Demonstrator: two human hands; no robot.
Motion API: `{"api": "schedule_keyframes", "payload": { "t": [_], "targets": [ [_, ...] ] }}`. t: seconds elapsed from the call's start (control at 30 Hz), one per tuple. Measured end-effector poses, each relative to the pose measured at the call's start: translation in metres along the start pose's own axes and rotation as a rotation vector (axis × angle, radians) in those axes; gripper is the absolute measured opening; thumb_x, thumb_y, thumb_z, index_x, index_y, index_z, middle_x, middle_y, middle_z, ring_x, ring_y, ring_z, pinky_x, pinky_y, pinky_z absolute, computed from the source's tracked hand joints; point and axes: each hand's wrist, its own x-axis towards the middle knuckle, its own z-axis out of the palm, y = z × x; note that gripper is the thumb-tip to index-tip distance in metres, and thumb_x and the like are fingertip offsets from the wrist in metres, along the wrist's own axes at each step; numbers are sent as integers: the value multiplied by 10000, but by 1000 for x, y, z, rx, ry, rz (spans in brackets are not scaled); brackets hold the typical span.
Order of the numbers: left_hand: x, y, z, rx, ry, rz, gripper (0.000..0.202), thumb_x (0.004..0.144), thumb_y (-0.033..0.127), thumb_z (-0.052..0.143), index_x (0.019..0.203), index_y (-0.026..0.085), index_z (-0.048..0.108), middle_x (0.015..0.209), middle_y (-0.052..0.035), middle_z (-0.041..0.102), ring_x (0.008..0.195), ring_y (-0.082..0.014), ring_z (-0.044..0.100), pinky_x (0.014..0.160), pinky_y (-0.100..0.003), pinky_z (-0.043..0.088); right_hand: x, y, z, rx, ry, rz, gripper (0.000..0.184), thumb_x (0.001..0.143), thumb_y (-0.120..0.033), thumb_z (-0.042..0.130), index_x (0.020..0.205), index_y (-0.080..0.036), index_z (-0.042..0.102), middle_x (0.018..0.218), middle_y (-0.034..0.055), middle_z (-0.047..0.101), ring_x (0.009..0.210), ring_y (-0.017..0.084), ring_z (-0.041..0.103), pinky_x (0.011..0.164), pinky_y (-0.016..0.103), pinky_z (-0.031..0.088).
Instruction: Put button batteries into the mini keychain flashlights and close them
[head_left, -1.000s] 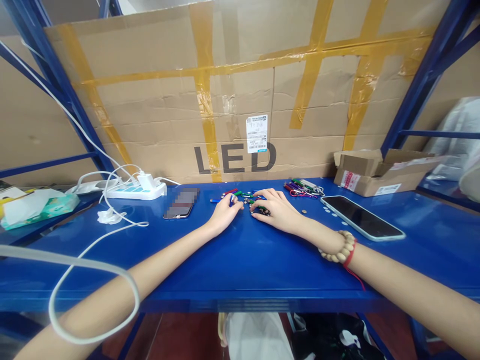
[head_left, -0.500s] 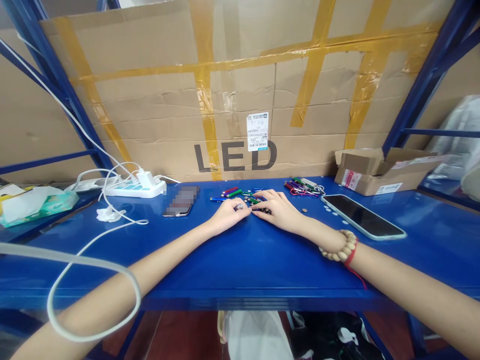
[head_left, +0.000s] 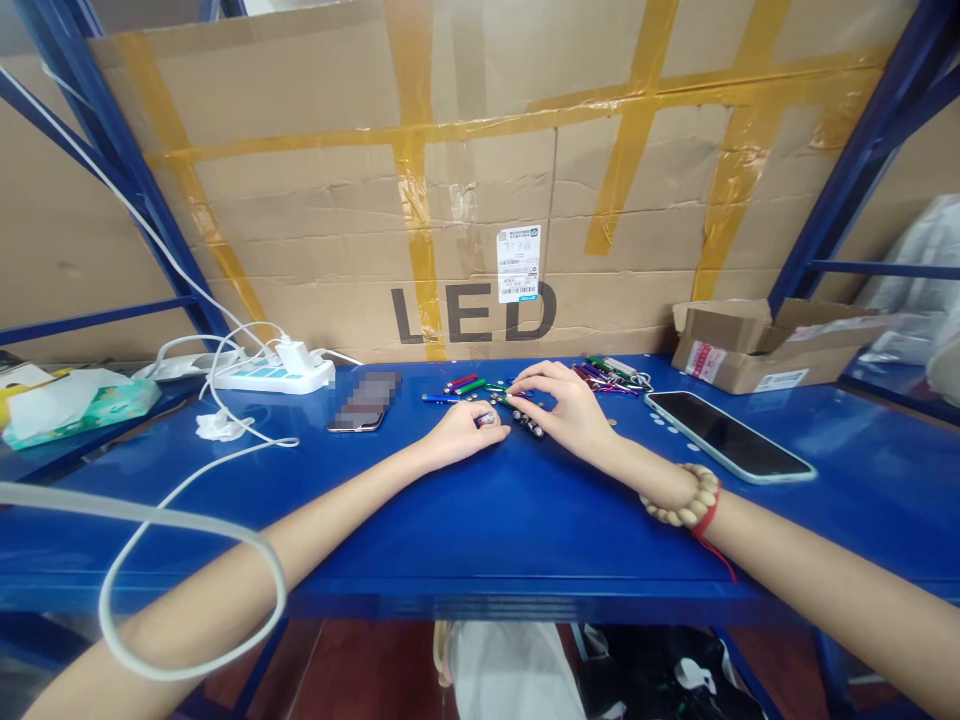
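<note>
My left hand (head_left: 466, 432) is closed around a small metal tube (head_left: 486, 419) with a silvery end; fingers hide most of it. Just to its right, my right hand (head_left: 568, 408) arches over small parts, thumb and forefinger bent together in a pinch. What the pinch holds is too small to make out. Several silver and dark cylindrical pieces (head_left: 531, 425) lie below the right palm. Behind the left hand are a green tube (head_left: 471, 386), a red tube (head_left: 459, 381) and a blue tube (head_left: 439, 399).
Coloured tubes with cords (head_left: 611, 375) are heaped behind the right hand. A light-cased phone (head_left: 731, 435) and open cardboard box (head_left: 739, 345) are at right. Left are another phone (head_left: 365, 402), a power strip (head_left: 274, 375) and a white cable (head_left: 225, 530) looping over my left forearm.
My right hand has lifted and drawn slightly away from my left, uncovering silver pieces under it. My left hand keeps its hold on the small tube. The view has shifted a little.
</note>
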Motion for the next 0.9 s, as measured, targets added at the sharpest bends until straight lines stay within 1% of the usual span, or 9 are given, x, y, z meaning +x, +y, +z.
{"api": "schedule_keyframes", "payload": {
  "t": [0.07,0.17,0.23,0.33,0.4,0.5,0.6,0.73,0.9],
  "targets": [
    [-2,4,0,-42,-33,-9,308,670,329,555,533,189,317,564,54,362,568,-99,338,564,-240,291,-1,-4,1,81,10,-50,79,821,-233,617,827,-193,685,863,37,701,834,185,624,779,340,459],
    [-5,13,0,-116,-92,-48,233,654,301,556,568,182,375,553,73,299,550,-87,301,552,-230,264,-3,-10,3,208,-38,-104,93,822,-227,610,815,-206,700,822,25,721,793,174,650,742,308,496],
    [-6,17,0,-162,-108,-74,218,646,293,561,579,180,387,555,79,275,547,-82,283,548,-224,251,-3,-11,5,258,-35,-107,108,824,-232,604,806,-210,709,830,31,723,802,177,655,741,303,511],
    [-6,19,1,-215,-111,-98,258,634,290,581,563,186,356,549,85,246,542,-77,266,552,-221,250,-3,-13,5,296,-34,-89,123,827,-229,595,798,-210,713,829,36,720,802,178,656,742,307,519],
    [-6,18,2,-236,-100,-101,251,631,284,589,560,181,371,548,84,261,552,-78,282,569,-221,265,-2,-15,5,317,-44,-83,136,835,-212,580,806,-208,712,836,41,715,800,172,653,737,302,520],
    [-6,16,1,-262,-93,-100,206,634,279,594,569,166,434,558,74,319,583,-87,327,599,-222,290,-2,-17,4,312,-62,-94,149,839,-183,564,822,-200,711,865,52,708,822,169,646,751,300,513],
    [-6,14,1,-268,-92,-115,214,633,285,602,568,164,437,562,68,336,593,-91,335,597,-222,288,-2,-19,3,280,-65,-93,123,826,-202,591,793,-193,709,867,56,703,820,170,640,723,293,508],
    [-7,16,0,-254,-107,-146,262,623,292,607,544,172,387,551,69,314,578,-87,312,570,-222,267,-3,-19,1,271,-75,-81,115,815,-255,617,757,-200,699,855,45,685,804,160,628,708,279,501],
    [-7,20,0,-224,-114,-165,321,599,287,595,519,186,301,531,72,278,557,-82,277,536,-220,242,-2,-22,-3,216,-155,-74,157,856,-311,559,798,-204,657,869,36,655,806,148,606,691,260,477]
  ]
}}
